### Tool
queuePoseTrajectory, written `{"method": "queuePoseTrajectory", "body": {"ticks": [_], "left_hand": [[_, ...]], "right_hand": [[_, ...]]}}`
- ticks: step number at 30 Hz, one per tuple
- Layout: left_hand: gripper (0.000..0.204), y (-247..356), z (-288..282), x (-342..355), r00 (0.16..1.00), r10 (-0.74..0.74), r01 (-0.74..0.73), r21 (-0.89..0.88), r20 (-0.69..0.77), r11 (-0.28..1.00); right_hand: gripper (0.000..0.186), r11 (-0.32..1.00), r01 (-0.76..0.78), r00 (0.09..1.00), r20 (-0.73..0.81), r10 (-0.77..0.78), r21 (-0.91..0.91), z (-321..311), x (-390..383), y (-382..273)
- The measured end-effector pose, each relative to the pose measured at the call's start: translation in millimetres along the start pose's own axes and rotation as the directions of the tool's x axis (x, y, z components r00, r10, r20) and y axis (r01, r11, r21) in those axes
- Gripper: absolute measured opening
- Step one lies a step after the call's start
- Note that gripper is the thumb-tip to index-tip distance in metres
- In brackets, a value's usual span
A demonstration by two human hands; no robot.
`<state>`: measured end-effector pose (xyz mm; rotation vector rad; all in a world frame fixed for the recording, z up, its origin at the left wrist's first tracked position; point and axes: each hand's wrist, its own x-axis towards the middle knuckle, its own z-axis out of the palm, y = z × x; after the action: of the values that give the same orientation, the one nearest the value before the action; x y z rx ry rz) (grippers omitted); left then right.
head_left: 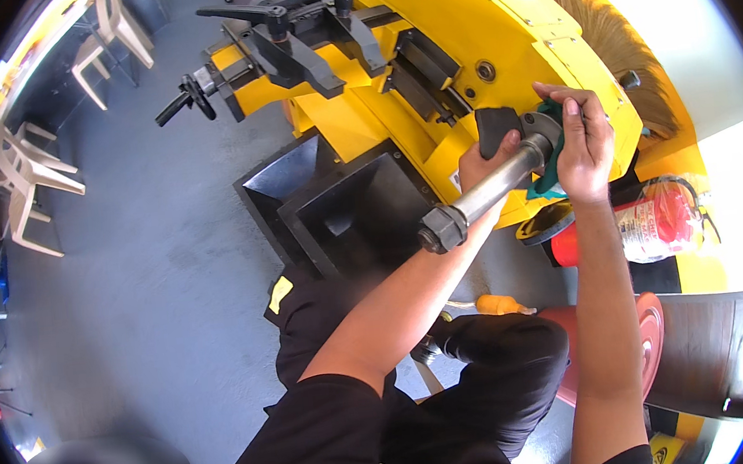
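A metal shaft with a large hex nut on its near end sticks out from the yellow machine toward me. My right hand presses a dark green cloth around the shaft's far end, beside a grey round collar. My left hand is closed at the shaft's left side, its thumb against a black flat-faced piece. The shaft hides most of the left fingers, so what they grip is unclear.
Black trays sit below the machine. A clamp assembly with a hand crank stands at the upper left. A red fire extinguisher, a broom and an orange plug are at right. Beige chairs stand far left.
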<state>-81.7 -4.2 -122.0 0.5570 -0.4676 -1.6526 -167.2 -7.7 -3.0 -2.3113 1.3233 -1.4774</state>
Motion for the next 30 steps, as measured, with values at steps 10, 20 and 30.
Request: {"method": "queuePoseTrajectory", "body": {"ticks": [10,20,30], "left_hand": [[0.03,-5,12,-6,0.994,-0.035,0.044,0.084,-0.102,0.996],[0.03,-17,7,-7,0.982,0.187,-0.187,-0.041,-0.014,0.981],[0.035,2,12,-10,0.994,0.008,-0.016,-0.079,-0.108,0.997]], "right_hand": [[0.017,0.996,0.021,1.0,-0.009,-0.022,-0.091,-4,-3,2],[0.017,0.997,0.047,0.999,0.013,-0.046,-0.066,5,4,-1],[0.02,0.999,0.035,0.999,0.017,-0.035,-0.024,-3,-2,11]]}}
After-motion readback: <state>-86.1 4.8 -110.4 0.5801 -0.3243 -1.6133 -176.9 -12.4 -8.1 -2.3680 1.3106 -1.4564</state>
